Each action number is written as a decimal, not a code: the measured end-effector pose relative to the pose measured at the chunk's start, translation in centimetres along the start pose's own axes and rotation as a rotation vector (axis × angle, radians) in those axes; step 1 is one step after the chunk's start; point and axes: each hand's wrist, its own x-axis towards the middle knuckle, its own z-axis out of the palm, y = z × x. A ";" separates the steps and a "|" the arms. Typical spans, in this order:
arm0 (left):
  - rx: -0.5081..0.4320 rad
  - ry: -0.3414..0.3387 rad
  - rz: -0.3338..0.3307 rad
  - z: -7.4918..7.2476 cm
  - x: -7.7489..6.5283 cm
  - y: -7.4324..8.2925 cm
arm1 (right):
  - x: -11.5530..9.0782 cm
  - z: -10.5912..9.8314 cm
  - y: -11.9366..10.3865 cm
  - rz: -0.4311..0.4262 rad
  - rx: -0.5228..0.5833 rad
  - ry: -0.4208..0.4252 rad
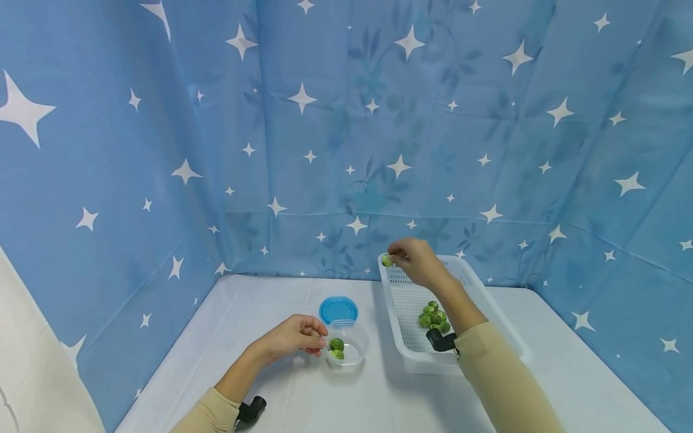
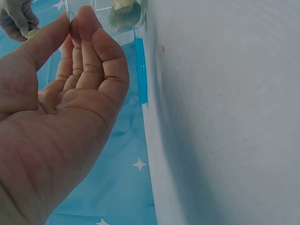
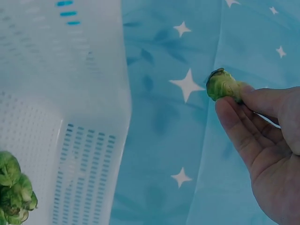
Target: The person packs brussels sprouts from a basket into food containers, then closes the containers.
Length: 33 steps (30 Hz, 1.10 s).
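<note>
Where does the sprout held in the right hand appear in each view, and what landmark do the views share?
Head: the held sprout sits just right of and below centre, against the white basket's far-left corner.
Left wrist: the held sprout is small, near the top-left corner.
Right wrist: the held sprout is right of centre, above mid-height.
Shared landmark: the blue star-patterned curtain.
</note>
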 end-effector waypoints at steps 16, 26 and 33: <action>0.017 -0.008 -0.002 -0.2 0.1 -0.2 | -1.1 1.9 -3.9 -0.094 0.057 0.037; 0.016 -0.004 0.000 -0.1 0.2 -0.1 | -1.7 3.4 -4.9 -0.130 0.082 0.047; 0.014 -0.004 -0.002 -0.1 0.1 -0.1 | -2.4 4.4 -5.4 -0.158 0.131 0.037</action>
